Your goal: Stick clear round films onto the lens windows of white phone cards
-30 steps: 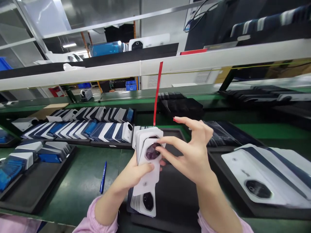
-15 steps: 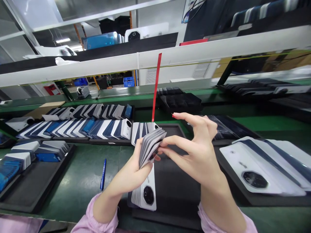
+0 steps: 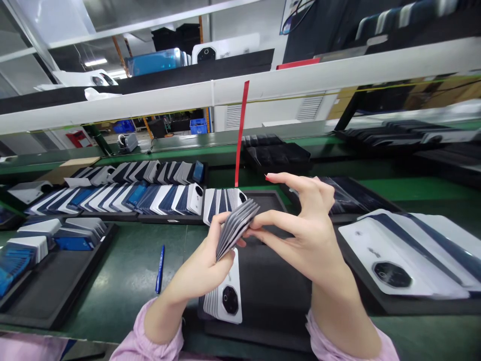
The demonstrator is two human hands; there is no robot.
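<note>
My left hand [image 3: 206, 260] is wrapped round a fanned stack of phone back covers [image 3: 236, 228], held tilted above the black tray. At the stack's right edge, my right hand [image 3: 300, 225] has its thumb and a finger pinched together on the edge of a cover. Its other fingers are raised, and something small and red [image 3: 267, 177] shows at one fingertip. Under my left hand, more white phone back covers [image 3: 230, 301] with a dark camera window stand in the black tray [image 3: 274, 286].
A blue pen [image 3: 160, 271] lies on the green table left of my hands. Black trays with white and blue covers stand at left [image 3: 56, 286], behind and at right [image 3: 391, 271]. A red strip [image 3: 241, 135] hangs from the white shelf beam [image 3: 165, 98].
The stack in my left hand has tipped slightly, so its edges show more. My right fingers stay pinched at its edge, barely shifted.
</note>
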